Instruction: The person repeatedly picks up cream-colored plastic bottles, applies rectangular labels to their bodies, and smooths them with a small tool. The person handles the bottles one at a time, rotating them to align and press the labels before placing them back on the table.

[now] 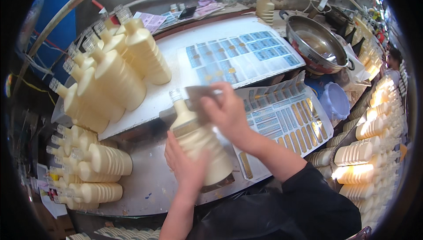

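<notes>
A cream-coloured bottle [211, 154] with a ribbed body and a clear threaded neck leans tilted in front of me. My left hand [187, 165] grips its lower left side, the fingers blurred by motion. Around the bottle's shoulder runs a gold-brown label strip [186, 127]. Beside the neck, my right hand [227, 110] pinches a thin, dark, flat piece [199, 93]; blur hides its exact kind. To the right of the bottle lies a sheet of gold and blue label strips [288, 121], partly covered by my right forearm.
Cream bottles [116, 79] crowd the white board [169, 46] on the left; more lie below. Blue label sheets [238, 55] spread across the board. A steel pan [317, 39] and lilac basin [335, 102] sit at right, near stacked bottles [357, 154].
</notes>
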The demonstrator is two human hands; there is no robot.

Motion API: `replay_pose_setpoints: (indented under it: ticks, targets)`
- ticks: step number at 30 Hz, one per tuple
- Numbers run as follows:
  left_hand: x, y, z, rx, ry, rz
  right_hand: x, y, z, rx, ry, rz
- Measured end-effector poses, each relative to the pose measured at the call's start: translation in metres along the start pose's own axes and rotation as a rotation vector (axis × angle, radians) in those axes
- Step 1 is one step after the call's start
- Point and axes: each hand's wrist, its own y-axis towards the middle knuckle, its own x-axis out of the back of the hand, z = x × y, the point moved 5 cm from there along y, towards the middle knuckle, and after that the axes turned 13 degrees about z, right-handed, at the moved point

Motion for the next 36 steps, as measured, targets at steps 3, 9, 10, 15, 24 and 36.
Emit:
replay_pose_setpoints:
  ticks: [3,9,10,15,24,36]
  targets:
    - [0.002,-0.006,0.004,0.000,-0.008,0.006,-0.030,0.003,0.025,0.100,-0.244,0.039]
    - [-0.006,-0.001,0.007,-0.162,0.084,-0.049,-0.079,0.003,0.065,0.528,-0.841,0.019]
    - [-0.005,-0.001,0.006,-0.128,0.084,-0.013,-0.086,0.003,0.065,0.552,-0.858,0.043]
    - [0.003,0.000,-0.007,-0.163,0.054,-0.012,-0.082,0.004,0.061,0.594,-0.850,0.097]
    - [0.000,-0.005,-0.001,-0.102,0.095,0.000,-0.004,0.009,-0.025,0.072,-0.305,0.037]
    - [-0.011,-0.032,0.021,0.002,-0.128,0.044,0.069,0.012,-0.057,-0.021,-0.329,0.025]
